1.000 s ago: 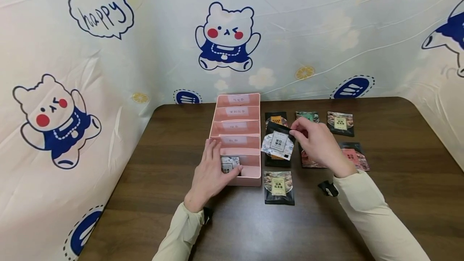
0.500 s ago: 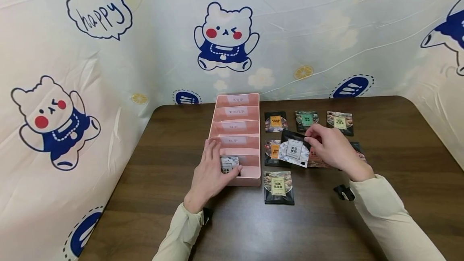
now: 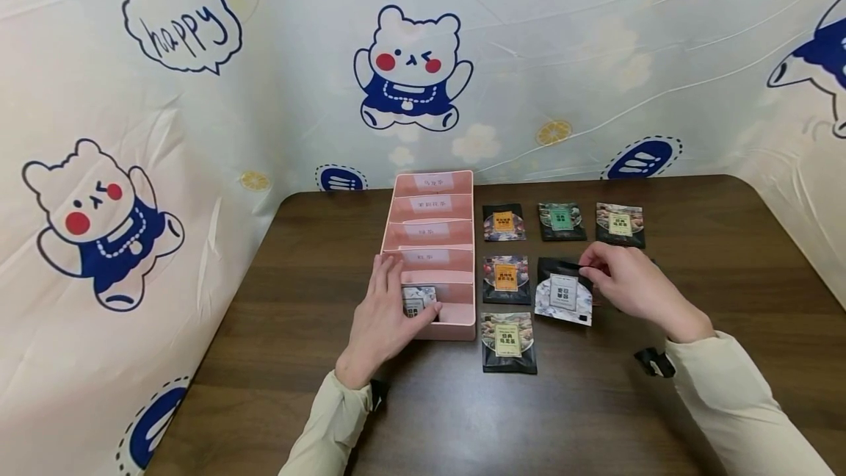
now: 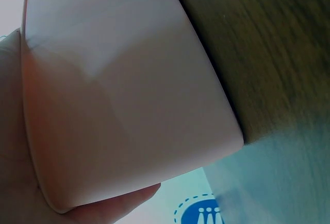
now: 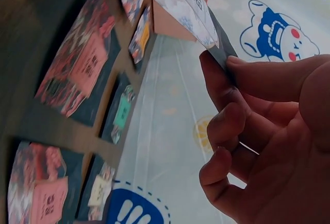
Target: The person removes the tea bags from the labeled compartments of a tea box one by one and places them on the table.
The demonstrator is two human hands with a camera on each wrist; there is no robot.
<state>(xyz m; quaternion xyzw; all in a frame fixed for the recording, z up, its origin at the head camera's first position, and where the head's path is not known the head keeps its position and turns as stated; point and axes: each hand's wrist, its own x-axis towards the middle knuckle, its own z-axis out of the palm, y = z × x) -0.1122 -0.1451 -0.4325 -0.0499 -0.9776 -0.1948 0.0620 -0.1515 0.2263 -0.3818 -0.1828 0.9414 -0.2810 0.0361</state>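
Observation:
In the head view, my right hand point(image 3: 637, 289) pinches the top edge of a black tea sachet point(image 3: 564, 296) with a white-and-grey label. In the right wrist view, thumb and forefinger hold this sachet point(image 5: 185, 7) edge-on, above the table; the other fingers are bent. My left hand point(image 3: 383, 314) rests on the near left corner of a pink divided box point(image 3: 474, 263), fingers along the left side and thumb across the front rim. Inside the nearest compartment is a sachet with a similar pale label point(image 3: 418, 300), partly hidden by that hand. The left wrist view shows the box's wall point(image 4: 134, 105) close up.
Right of the box lie sachets with orange labels point(image 3: 505, 279), a green one point(image 3: 562, 221) and yellow-green ones point(image 3: 507, 342). Red-labelled sachets point(image 5: 85, 64) are mostly covered by the right hand in the head view. A patterned cloth point(image 3: 562, 57) hangs behind the table.
My right hand has carried the pale-labelled sachet rightward and slightly nearer, away from the box, uncovering the orange-labelled sachets. The left hand and box have stayed in place.

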